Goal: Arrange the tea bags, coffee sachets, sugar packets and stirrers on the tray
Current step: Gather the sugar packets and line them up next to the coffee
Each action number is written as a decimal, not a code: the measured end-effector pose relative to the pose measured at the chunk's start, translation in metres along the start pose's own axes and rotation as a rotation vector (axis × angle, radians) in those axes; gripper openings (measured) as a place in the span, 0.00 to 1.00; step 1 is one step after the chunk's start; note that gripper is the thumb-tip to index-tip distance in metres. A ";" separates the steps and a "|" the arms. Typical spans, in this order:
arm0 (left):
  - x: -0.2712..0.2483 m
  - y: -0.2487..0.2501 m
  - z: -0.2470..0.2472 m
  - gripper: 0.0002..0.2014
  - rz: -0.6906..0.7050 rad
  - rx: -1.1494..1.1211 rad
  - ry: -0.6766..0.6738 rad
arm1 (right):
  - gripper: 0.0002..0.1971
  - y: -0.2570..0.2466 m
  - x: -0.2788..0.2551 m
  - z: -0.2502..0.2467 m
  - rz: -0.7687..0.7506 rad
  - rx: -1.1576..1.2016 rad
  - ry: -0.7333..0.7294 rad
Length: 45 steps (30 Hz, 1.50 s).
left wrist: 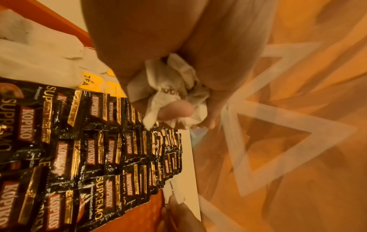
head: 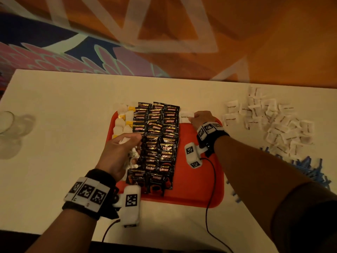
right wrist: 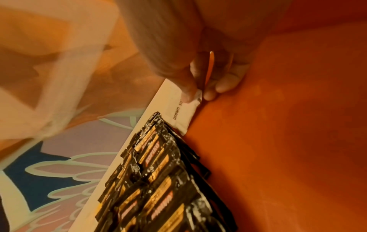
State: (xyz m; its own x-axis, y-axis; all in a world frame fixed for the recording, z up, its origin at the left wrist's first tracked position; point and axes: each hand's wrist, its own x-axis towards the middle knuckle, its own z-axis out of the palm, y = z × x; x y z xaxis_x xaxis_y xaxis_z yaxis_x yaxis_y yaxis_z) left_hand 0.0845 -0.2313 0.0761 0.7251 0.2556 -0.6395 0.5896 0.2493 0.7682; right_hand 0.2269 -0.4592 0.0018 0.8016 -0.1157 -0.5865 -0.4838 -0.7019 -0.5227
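Observation:
A red tray (head: 200,179) lies on the white table. Black coffee sachets (head: 158,143) fill its middle in rows, and white tea bags with yellow tags (head: 122,123) line its left side. My right hand (head: 199,118) pinches a white brown sugar packet (head: 186,116) at the tray's far edge, beside the coffee rows; the right wrist view shows the packet (right wrist: 183,113) between thumb and fingers. My left hand (head: 124,148) grips a crumpled bunch of white sugar packets (head: 131,157) over the tray's left part, seen bunched (left wrist: 174,95) in the left wrist view.
A heap of white sugar packets (head: 269,121) lies on the table right of the tray. Blue stirrers (head: 306,170) are piled near my right forearm. A clear glass (head: 7,123) stands at the far left. The tray's right half (head: 197,139) is bare red.

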 end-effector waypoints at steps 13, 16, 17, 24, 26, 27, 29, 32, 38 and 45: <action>0.006 -0.005 0.001 0.02 -0.026 -0.007 -0.020 | 0.15 0.007 0.007 0.009 0.075 0.092 0.102; 0.005 -0.006 0.003 0.03 -0.060 -0.020 -0.048 | 0.13 0.013 0.004 0.007 0.083 0.146 0.146; 0.005 -0.005 0.004 0.04 -0.073 -0.030 -0.062 | 0.14 0.015 0.002 0.006 0.084 0.161 0.160; 0.000 0.000 0.021 0.10 -0.099 -0.084 -0.147 | 0.06 0.016 -0.018 -0.010 -0.034 0.248 0.104; -0.003 0.003 0.031 0.08 -0.083 -0.057 -0.177 | 0.04 0.012 -0.032 -0.016 -0.148 0.270 0.033; -0.006 0.005 0.036 0.08 -0.080 -0.049 -0.194 | 0.05 0.009 -0.042 -0.020 -0.208 0.283 -0.003; -0.012 0.011 0.046 0.10 -0.081 -0.054 -0.240 | 0.06 0.000 -0.063 -0.028 -0.316 0.318 -0.074; -0.023 0.018 0.061 0.12 -0.083 -0.079 -0.321 | 0.04 -0.014 -0.098 -0.040 -0.431 0.345 -0.190; -0.052 0.035 0.082 0.11 -0.006 0.026 -0.508 | 0.10 -0.022 -0.147 -0.059 -0.468 0.331 -0.318; -0.065 0.035 0.094 0.19 -0.002 0.080 -0.551 | 0.12 -0.009 -0.171 -0.074 -0.352 0.561 -0.286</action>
State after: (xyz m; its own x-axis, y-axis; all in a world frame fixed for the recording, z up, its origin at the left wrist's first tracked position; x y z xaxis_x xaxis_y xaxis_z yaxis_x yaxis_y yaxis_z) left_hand 0.0913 -0.3266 0.1471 0.7903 -0.2764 -0.5468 0.6005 0.1725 0.7808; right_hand 0.1201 -0.4852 0.1529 0.8568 0.2934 -0.4241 -0.3830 -0.1886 -0.9043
